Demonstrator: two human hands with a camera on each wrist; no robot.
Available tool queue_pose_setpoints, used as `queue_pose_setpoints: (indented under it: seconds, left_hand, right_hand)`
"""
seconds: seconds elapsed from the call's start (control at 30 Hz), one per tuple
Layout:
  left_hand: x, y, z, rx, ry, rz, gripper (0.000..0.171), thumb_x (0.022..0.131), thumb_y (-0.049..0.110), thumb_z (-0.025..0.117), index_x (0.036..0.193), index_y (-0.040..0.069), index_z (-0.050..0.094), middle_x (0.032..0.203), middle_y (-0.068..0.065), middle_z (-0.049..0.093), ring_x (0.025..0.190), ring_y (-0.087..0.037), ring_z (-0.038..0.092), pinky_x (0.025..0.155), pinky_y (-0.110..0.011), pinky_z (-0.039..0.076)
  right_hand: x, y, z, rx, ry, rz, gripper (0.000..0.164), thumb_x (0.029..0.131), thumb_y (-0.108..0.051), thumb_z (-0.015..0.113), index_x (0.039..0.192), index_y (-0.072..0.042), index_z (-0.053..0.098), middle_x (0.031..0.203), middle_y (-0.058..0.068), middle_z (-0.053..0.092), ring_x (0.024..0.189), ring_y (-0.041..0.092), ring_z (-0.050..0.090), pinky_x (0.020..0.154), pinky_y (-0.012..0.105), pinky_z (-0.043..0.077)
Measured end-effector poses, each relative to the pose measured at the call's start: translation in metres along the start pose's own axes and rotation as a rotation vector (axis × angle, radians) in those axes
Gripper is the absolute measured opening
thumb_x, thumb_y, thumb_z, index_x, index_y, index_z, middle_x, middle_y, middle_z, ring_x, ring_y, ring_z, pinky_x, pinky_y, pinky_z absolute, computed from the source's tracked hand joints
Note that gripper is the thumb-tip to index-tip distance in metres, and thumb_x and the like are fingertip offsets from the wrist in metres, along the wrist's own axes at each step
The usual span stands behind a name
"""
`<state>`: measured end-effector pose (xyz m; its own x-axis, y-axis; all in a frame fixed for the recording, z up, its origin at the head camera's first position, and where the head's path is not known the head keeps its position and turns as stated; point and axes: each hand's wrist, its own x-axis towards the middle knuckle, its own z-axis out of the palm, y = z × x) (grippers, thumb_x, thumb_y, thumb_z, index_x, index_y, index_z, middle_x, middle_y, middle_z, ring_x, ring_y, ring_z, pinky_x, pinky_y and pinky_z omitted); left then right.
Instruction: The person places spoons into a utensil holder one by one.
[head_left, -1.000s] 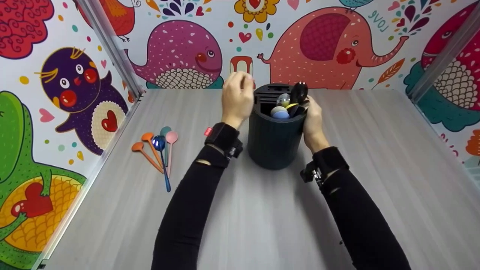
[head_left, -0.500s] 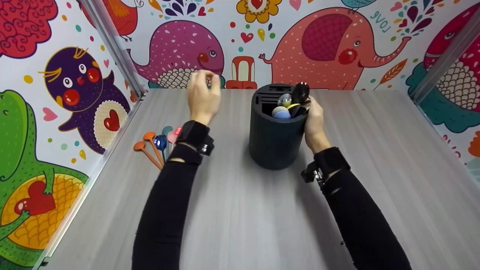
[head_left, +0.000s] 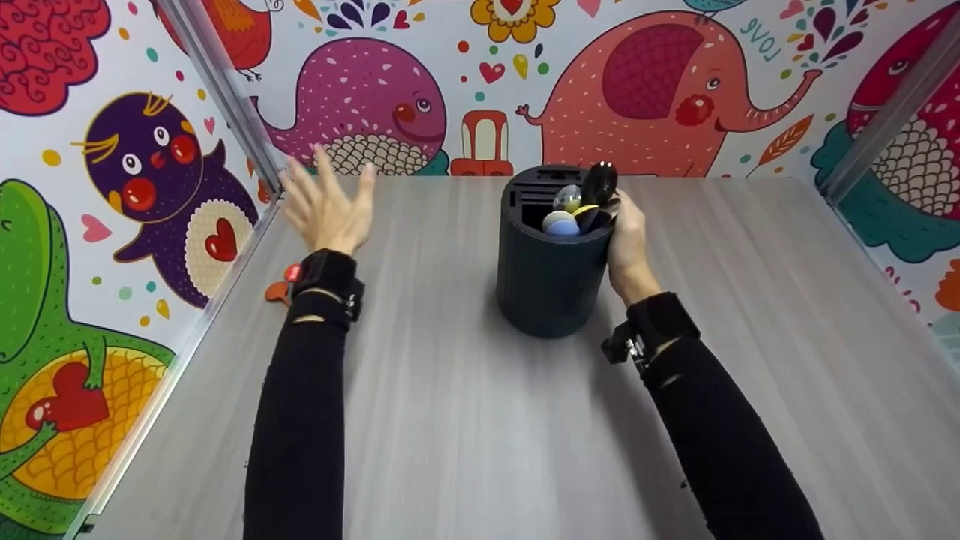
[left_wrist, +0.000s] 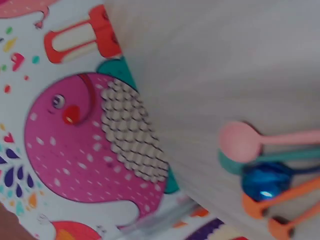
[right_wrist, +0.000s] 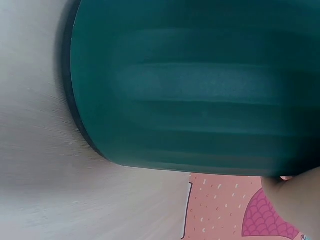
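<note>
My left hand [head_left: 330, 210] is raised over the table's left side, fingers spread and holding nothing. Below it lie several spoons; the head view shows only part of an orange spoon [head_left: 277, 292] beside the wrist strap. The left wrist view has a pink spoon [left_wrist: 240, 141], a teal spoon [left_wrist: 230, 164], a shiny blue spoon [left_wrist: 266, 181] and two orange ones, handles running rightward. My right hand [head_left: 628, 244] grips the upper right side of an upright dark green utensil holder [head_left: 551, 285]; its fingertips are hidden. Utensils with rounded ends, including a black one [head_left: 600, 184], stick out of the holder.
The holder has a slotted section [head_left: 547, 180] at the back of its top. Printed panels with cartoon animals [head_left: 645, 90] enclose the grey wood-grain table [head_left: 450, 420] at the back and both sides.
My left hand has moved left from beside the holder to above the spoons, and its bent fingers have spread apart. The right hand and the holder have stayed put.
</note>
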<state>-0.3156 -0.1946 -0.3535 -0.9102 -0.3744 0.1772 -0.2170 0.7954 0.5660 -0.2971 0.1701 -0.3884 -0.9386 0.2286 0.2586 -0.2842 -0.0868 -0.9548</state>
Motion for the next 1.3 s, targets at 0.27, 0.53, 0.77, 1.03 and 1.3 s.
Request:
queue_pose_setpoints:
  seconds: [0.27,0.53,0.77,1.03,1.3]
  left_hand:
    - [0.002,-0.043,0.004,0.051,-0.142,-0.119,0.098,0.087,0.085,0.016,0.155,0.027,-0.025,0.156,-0.016,-0.039,0.146,-0.041,-0.034,0.113,-0.066,-0.023]
    - [-0.005,-0.066,0.018,0.1,-0.244,-0.186,0.098,0.089,0.083,0.017,0.153,0.024,-0.029,0.156,-0.02,-0.04,0.147,-0.045,-0.03,0.115,-0.067,-0.02]
    - [-0.011,-0.086,0.036,0.15,-0.34,-0.246,0.09,0.097,0.069,0.023,0.155,0.02,-0.025,0.158,-0.024,-0.035,0.148,-0.05,-0.025,0.118,-0.067,-0.013]
    - [-0.02,-0.096,0.047,0.183,-0.476,-0.327,0.082,0.102,0.052,0.023,0.157,0.01,-0.02,0.16,-0.032,-0.025,0.15,-0.051,-0.02,0.121,-0.063,-0.01]
    - [-0.025,-0.087,0.049,0.264,-0.48,-0.27,0.078,0.099,0.029,0.033,0.157,-0.005,-0.004,0.161,-0.038,-0.004,0.149,-0.055,0.004,0.121,-0.065,0.007]
  right_hand:
    - [0.001,0.0,0.001,-0.002,0.009,0.002,0.032,0.103,-0.022,0.035,0.104,-0.013,0.066,0.09,-0.011,0.064,0.095,0.009,0.055,0.09,0.024,0.043]
    - [0.001,0.0,0.001,-0.011,0.011,0.004,0.034,0.104,-0.022,0.034,0.11,-0.011,0.066,0.095,-0.009,0.064,0.098,0.009,0.055,0.093,0.024,0.042]
    - [0.0,0.001,0.001,-0.005,0.011,0.006,0.034,0.103,-0.022,0.035,0.111,-0.01,0.066,0.095,-0.009,0.064,0.098,0.009,0.055,0.092,0.024,0.042]
    - [0.0,0.002,0.003,0.018,0.007,-0.002,0.031,0.102,-0.02,0.037,0.108,-0.009,0.066,0.091,-0.011,0.064,0.095,0.009,0.055,0.09,0.023,0.043]
    - [0.0,0.0,0.001,0.016,0.017,0.004,0.033,0.103,-0.021,0.037,0.11,-0.009,0.066,0.093,-0.009,0.065,0.096,0.009,0.056,0.092,0.023,0.043]
